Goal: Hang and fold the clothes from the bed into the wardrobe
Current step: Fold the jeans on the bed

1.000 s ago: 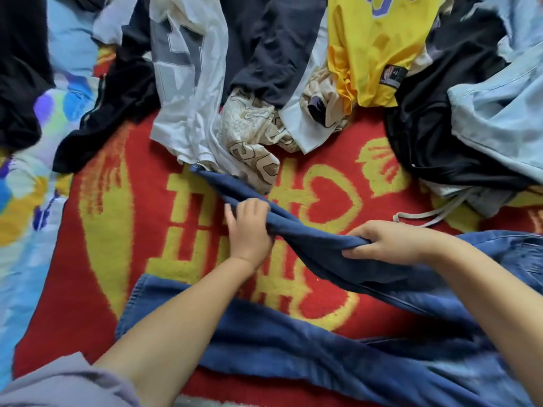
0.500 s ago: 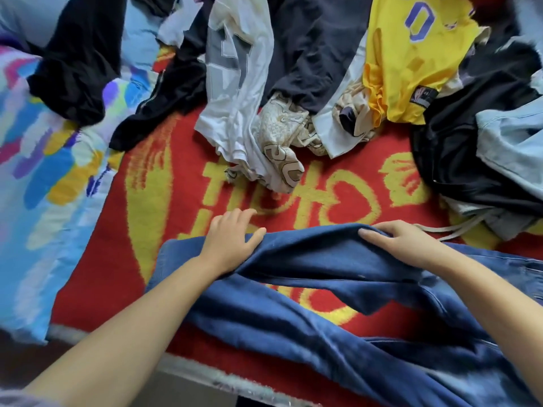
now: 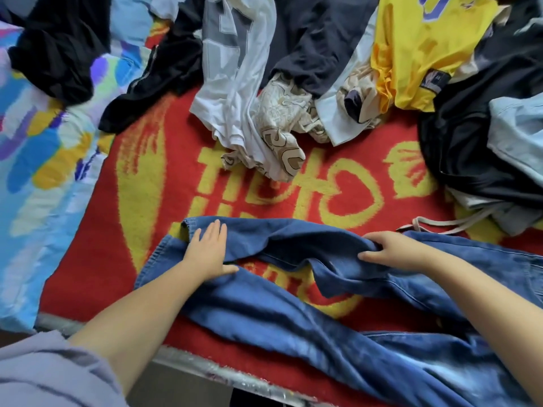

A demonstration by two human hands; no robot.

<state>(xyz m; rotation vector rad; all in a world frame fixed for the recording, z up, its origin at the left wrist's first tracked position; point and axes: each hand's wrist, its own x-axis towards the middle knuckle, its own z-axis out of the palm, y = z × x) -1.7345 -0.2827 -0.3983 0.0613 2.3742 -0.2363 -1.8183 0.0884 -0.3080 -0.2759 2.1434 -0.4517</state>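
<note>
Jeans [image 3: 323, 312] on bed [image 3: 141, 201] — left hand [image 3: 207, 251] flat, pinning hems aligned; right hand [image 3: 393, 251] fingers curled, pinching upper leg for folding.

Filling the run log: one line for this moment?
step: folding jeans | left hand: flat on leg end | right hand: gripping fold | surface: red blanket

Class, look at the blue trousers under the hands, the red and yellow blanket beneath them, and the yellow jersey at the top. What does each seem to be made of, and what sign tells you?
Blue trousers: denim, likely cotton; faded patches, stitched seams, stiff folds.
Red and yellow blanket: fuzzy pile, perhaps fleece or woven wool; soft blurred pattern edges.
Yellow jersey: thin, smooth, probably synthetic sports fabric; slight sheen, sewn label.
</note>
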